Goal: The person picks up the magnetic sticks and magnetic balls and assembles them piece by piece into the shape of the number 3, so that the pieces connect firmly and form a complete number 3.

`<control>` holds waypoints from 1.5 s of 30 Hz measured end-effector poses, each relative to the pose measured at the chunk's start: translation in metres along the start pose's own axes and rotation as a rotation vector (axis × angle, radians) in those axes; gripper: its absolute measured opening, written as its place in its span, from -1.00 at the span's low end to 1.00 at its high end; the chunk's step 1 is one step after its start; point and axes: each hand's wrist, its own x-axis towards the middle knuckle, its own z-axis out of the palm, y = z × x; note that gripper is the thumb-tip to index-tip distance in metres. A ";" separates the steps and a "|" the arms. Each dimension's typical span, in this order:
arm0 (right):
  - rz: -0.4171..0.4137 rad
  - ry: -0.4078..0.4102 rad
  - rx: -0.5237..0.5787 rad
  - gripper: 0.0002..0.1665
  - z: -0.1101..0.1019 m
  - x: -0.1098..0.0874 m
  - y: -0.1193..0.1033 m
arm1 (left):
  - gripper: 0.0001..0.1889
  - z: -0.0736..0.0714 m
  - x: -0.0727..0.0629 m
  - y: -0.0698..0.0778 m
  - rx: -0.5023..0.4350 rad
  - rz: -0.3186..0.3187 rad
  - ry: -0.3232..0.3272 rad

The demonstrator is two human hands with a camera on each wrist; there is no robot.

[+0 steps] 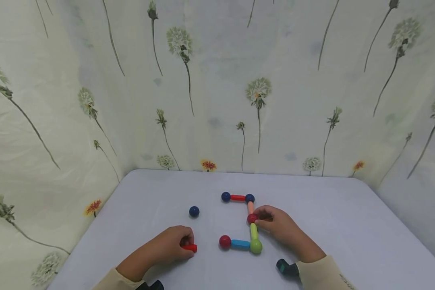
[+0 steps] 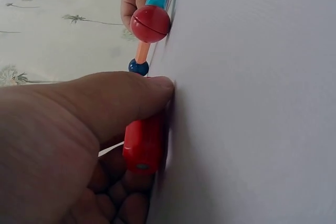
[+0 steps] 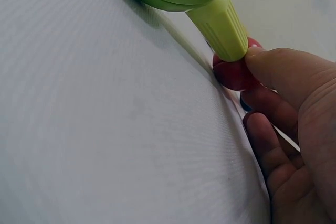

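Note:
My left hand (image 1: 174, 243) pinches a short red rod (image 2: 142, 148) between thumb and fingers, close over the table. With thumb and fingertips, my right hand (image 1: 277, 223) grips a red ball (image 1: 252, 218) in a joined chain of magnetic-looking rods and balls. From that ball an orange rod (image 1: 251, 208) runs back to a dark blue ball (image 1: 249, 198). A yellow-green rod (image 3: 223, 27) links it to a green ball (image 1: 255, 246) in front. A blue rod (image 1: 240, 244) joins the green ball to another red ball (image 1: 225, 241) at the left end.
At the back, a red rod (image 1: 237, 197) connects to a second dark blue ball (image 1: 226, 196). One loose dark blue ball (image 1: 193, 212) lies left of the chain. A flowered cloth backdrop (image 1: 217, 100) stands behind the white table (image 1: 159, 185).

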 end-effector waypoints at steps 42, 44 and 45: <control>0.006 0.007 0.003 -0.67 0.002 0.000 -0.002 | -0.85 0.006 0.118 0.059 0.051 0.072 0.084; 0.007 0.010 0.011 -0.68 0.002 0.001 -0.001 | -0.86 0.010 0.124 0.062 0.047 0.071 0.097; 0.008 0.012 0.018 -0.69 0.002 0.001 -0.001 | -0.87 0.012 0.126 0.063 0.038 0.065 0.098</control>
